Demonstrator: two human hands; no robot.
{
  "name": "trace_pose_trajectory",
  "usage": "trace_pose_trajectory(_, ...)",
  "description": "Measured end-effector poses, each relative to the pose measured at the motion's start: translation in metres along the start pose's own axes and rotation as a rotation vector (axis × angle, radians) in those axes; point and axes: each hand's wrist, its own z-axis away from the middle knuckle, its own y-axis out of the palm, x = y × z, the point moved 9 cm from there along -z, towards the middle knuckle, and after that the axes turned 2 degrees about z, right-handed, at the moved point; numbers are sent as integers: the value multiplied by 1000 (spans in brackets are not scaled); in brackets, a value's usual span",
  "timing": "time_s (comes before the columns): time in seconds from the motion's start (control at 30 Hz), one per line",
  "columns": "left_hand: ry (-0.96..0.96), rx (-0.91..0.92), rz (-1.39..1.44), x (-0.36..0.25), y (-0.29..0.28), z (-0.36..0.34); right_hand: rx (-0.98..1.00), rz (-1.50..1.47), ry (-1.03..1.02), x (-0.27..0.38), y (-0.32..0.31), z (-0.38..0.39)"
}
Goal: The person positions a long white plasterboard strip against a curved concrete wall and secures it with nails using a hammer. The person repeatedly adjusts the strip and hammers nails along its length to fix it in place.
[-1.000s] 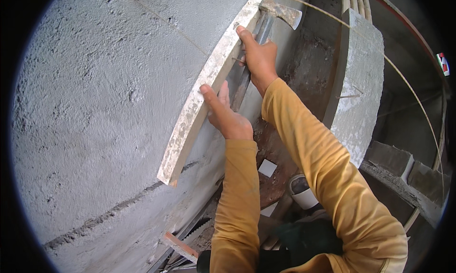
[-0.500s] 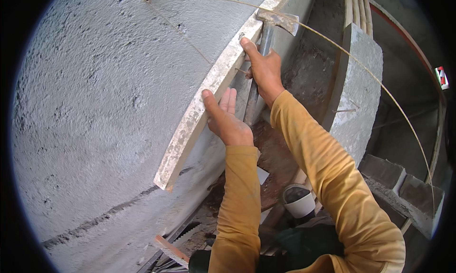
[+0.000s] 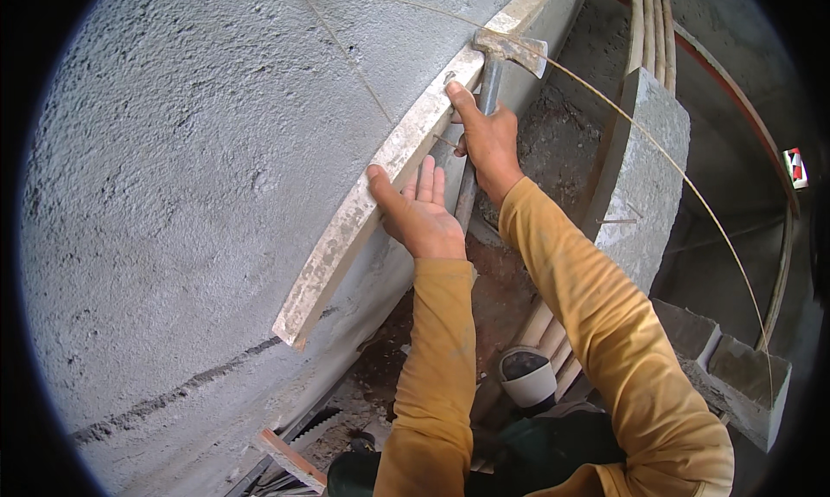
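A whitish, mottled wooden batten slants along the plastered grey wall. My left hand holds its lower part, thumb on the face and the other fingers stretched straight beside it. Higher up, my right hand has its thumb on the batten and is closed round the metal handle of a hatchet-like hammer, whose head lies against the batten's upper part. A thin nail sticks out from the batten between my hands.
A cord stretches across the wall and right side. To the right are a concrete slab with nails, bamboo poles and grey blocks. Below are a white bucket, more poles and a toothed blade among debris.
The batten's upper end, the hammer and my right hand appear lower and slightly rightward in the picture. My left fingers are straighter and more visible. The surroundings have shifted too.
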Motion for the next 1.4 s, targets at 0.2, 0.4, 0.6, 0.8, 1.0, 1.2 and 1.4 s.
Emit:
trace_pose_trajectory(0.2, 19, -39, 4, 1, -2, -2, 30, 86, 18, 0, -4, -3)
trace_pose_trajectory(0.4, 22, -60, 14, 1, -3, -3, 162, 223, -2, 5, -23, -7)
trace_pose_trajectory(0.6, 37, -57, 19, 4, -8, -7, 283, 997, -409, 75, -91, -6)
trace_pose_trajectory(0.8, 28, -57, 21, 6, -9, -8, 366, 1338, -795, 112, -91, -8)
trace_pose_trajectory(1.0, 19, -31, -24, 4, -5, -7, 479, 929, -401, 58, -75, 23)
trace_pose_trajectory(1.2, 27, -29, -31, 2, -3, -4, 73, 226, -81, -63, -72, 68)
trace_pose_trajectory(1.4, 50, -62, -3, 1, -4, -3, 63, 25, 251, -121, -55, 95)
